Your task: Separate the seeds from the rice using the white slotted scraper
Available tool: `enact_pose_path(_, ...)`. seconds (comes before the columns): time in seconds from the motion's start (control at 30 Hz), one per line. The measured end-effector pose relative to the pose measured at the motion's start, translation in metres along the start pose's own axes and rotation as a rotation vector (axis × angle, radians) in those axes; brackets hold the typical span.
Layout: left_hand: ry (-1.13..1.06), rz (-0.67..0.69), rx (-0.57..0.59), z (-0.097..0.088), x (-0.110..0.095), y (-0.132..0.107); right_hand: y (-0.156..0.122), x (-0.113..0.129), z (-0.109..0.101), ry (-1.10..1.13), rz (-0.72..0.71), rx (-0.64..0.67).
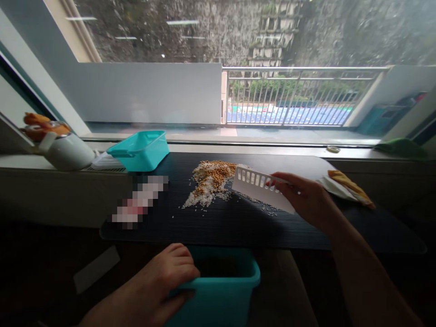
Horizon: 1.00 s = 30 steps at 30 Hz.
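In my right hand [299, 193] is a flat white plastic divider [257, 193] with a row of slots along its top edge. It stands on edge on the black table, against the right side of a heap of white rice and yellow beans [216, 177]. The grains look like rice and soybeans; some are scattered near the divider. My left hand [170, 277] grips the rim of a turquoise bin [221, 284] just below the table's front edge, fingers over the rim. The bin's inside is dark, so its contents cannot be made out.
A second turquoise basket [150, 147] sits at the table's back left, by a white pot [70, 150] on the sill. A blurred-out item [139, 202] lies at the left of the table [204, 231]. A yellow-and-white cloth [350, 186] lies at the right.
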<state>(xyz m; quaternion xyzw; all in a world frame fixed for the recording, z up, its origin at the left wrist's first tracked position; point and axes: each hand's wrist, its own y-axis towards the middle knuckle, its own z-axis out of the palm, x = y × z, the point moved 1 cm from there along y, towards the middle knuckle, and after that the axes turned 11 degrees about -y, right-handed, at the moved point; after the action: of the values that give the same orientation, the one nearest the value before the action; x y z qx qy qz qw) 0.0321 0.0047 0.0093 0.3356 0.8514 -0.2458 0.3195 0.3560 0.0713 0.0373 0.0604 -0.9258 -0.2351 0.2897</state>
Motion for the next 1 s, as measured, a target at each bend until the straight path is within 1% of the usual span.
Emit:
enact_pose_path(0.13,-0.006,0.011,0.004,0.001,0.004,0.0,-0.007,0.006,-0.008,0.021,-0.019,0.041)
enact_pose_path(0.3,0.004,0.044,-0.008,0.001,0.006,0.0,-0.02,0.009,-0.021,0.063,0.003,0.024)
enact_pose_path(0.43,-0.008,0.057,-0.019,0.0,0.005,0.001,-0.029,0.01,-0.02,0.135,0.006,0.067)
enact_pose_path(0.57,-0.003,0.054,-0.024,-0.001,0.005,0.0,-0.038,0.015,-0.011,0.263,-0.011,0.185)
enact_pose_path(0.67,-0.01,0.048,-0.022,0.0,0.006,-0.001,-0.045,0.023,-0.006,0.279,-0.058,0.269)
enact_pose_path(0.73,-0.014,0.057,-0.032,0.0,0.007,-0.001,-0.049,0.029,-0.006,0.286,-0.097,0.334)
enact_pose_path(0.83,-0.018,0.069,-0.048,0.001,0.009,-0.001,-0.053,0.033,-0.013,0.3,-0.133,0.438)
enact_pose_path(0.87,-0.018,0.065,-0.049,0.002,0.009,-0.001,-0.052,0.032,-0.015,0.303,-0.131,0.442)
enact_pose_path(0.9,-0.017,0.059,-0.047,0.002,0.009,-0.001,-0.05,0.031,-0.017,0.3,-0.118,0.42)
enact_pose_path(0.93,-0.015,0.051,-0.042,0.002,0.009,-0.001,-0.047,0.029,-0.018,0.288,-0.096,0.367)
enact_pose_path(1.0,-0.005,0.04,-0.028,0.002,0.008,-0.002,-0.036,0.023,-0.018,0.233,-0.048,0.207)
